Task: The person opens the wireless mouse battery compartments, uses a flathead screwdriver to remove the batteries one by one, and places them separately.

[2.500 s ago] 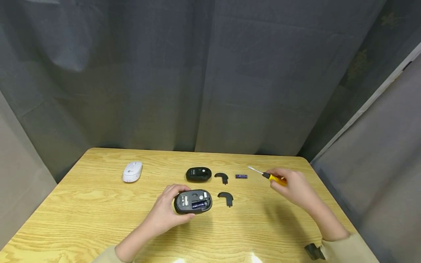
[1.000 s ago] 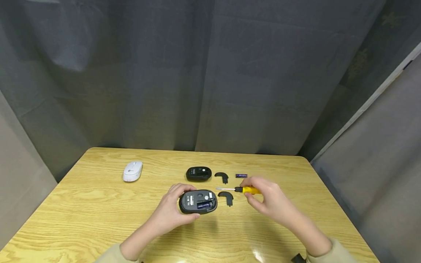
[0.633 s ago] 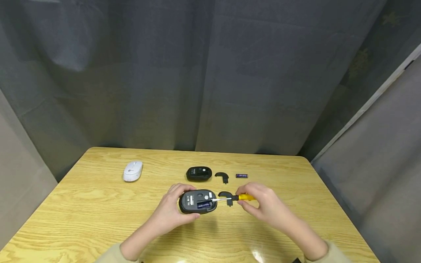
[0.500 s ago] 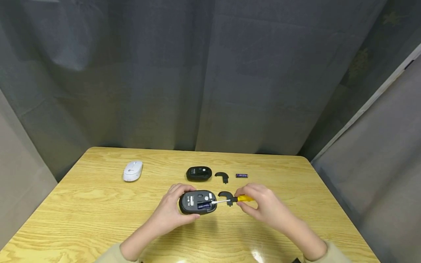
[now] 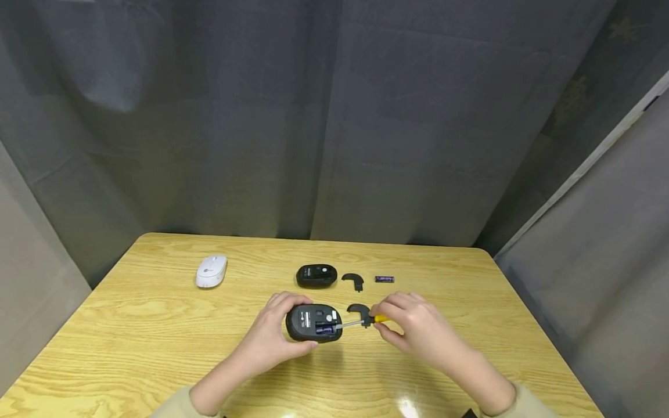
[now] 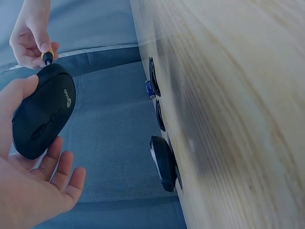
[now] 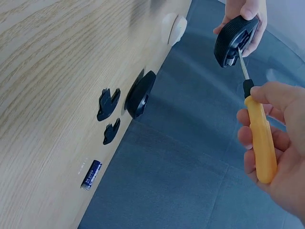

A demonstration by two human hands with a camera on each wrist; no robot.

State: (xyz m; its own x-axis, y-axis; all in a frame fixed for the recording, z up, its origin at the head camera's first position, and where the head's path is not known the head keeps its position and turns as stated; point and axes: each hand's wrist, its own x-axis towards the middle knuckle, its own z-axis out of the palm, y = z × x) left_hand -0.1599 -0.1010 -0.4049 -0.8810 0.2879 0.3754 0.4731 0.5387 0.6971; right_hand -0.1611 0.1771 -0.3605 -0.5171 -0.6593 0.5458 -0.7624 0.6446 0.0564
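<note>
My left hand (image 5: pixel 274 330) grips a black computer mouse (image 5: pixel 305 322) by its sides, underside up, held above the table. Its battery compartment is uncovered, and a blue battery (image 5: pixel 325 330) lies inside. In my right hand (image 5: pixel 418 325) is a screwdriver (image 7: pixel 261 138) with a yellow handle, held near its black collar. The metal tip (image 7: pixel 240 53) reaches into the compartment at the battery's right end. From the left wrist view, the mouse's top (image 6: pixel 45 109) with its logo faces the camera; the screwdriver tip is hidden behind it there.
A second black mouse (image 5: pixel 316 276) lies upside down behind the held one. Two curved black battery covers (image 5: pixel 353 280) and a loose blue battery (image 5: pixel 384 279) are to its right. A white mouse (image 5: pixel 211 271) stands at the left. Dark curtain (image 5: pixel 324 116) hangs behind the table.
My right hand has carried the screwdriver from the right side leftward into the held mouse's compartment. The held mouse has shifted slightly right and tilted a little.
</note>
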